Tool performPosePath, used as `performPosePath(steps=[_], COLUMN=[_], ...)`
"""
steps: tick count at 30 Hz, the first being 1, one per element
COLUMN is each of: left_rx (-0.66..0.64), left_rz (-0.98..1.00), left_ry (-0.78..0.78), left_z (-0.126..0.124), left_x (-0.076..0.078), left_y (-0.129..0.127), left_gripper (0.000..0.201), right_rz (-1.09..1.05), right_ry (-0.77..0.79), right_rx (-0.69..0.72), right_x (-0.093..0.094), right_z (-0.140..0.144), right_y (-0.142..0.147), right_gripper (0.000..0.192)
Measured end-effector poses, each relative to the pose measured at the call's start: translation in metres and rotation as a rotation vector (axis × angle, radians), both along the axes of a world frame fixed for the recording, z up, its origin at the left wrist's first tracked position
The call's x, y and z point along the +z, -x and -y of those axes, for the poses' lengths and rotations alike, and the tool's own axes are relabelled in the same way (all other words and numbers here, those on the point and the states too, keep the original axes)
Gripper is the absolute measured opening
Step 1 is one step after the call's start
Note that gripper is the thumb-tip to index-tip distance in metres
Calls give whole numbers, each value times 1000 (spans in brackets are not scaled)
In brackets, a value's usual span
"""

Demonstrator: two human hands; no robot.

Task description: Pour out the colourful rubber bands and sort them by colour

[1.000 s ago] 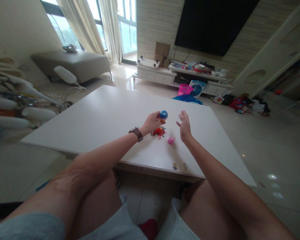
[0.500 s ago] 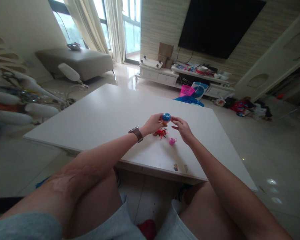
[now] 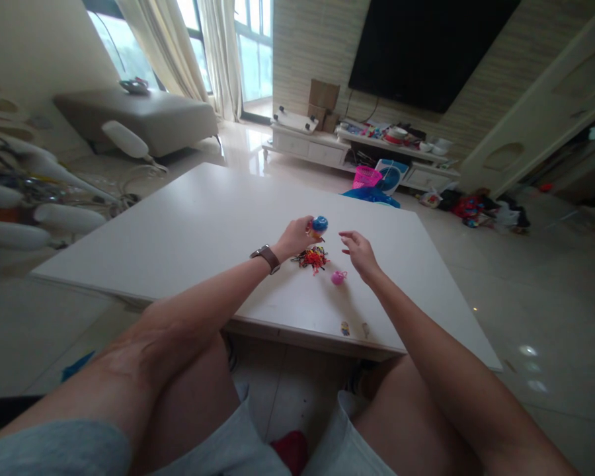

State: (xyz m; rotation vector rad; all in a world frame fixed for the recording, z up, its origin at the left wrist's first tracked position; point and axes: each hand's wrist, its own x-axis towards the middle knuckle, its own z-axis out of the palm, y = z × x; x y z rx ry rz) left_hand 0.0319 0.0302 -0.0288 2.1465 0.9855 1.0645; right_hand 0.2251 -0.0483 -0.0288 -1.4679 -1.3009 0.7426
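A: Begin at the left hand (image 3: 296,237). What is its state?

B: Closed about a small blue-topped container (image 3: 320,225), gripped from the side; the blue end is uncovered, while the fingers hide much of the lower part, so its contents cannot be told. The side grip presumably keeps the top free of the fingers.

A: And the right hand (image 3: 361,254)?

B: Fingers part-curled and apart, nothing seen between them. It hangs just beside the container without touching it, palm side turned inward, probably so placed as to have the container within easy reach.

A: What lies nearest below?

B: A loose pile of small red, black and yellow pieces (image 3: 315,260) on the white table (image 3: 193,231), just on the near side of the container. The container appears to be held above the tabletop, which would leave the pile undisturbed.

A: Further out?

B: A round pink object (image 3: 338,277) with a loop, to the right of the pile and apart from it. By the near edge, a small yellow figure (image 3: 345,328) and a small pale item (image 3: 365,329), too faint to identify, lie side by side, well apart from the pile, perhaps to avoid mixing.
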Motion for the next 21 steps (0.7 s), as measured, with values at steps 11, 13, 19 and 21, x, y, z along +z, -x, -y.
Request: performPosePath(steps=[11,13,19,21], left_rx=[-293,-303,-186,-135], left_rz=[22,43,2,-13], left_ry=[36,79,182,182], left_z=[12,14,7,5], left_x=[-5,-5,3,6], left_y=[-6,-4,9,12], left_gripper=[54,70,70,55], right_rz=[-31,-60,-7,38], right_ry=[-146,-164,-363,-367], right_rx=[207,154,-128,-92], right_x=[-8,-10,6,9], right_z=[3,1,5,8], right_y=[17,17,13,14], right_gripper=[56,49,42,43])
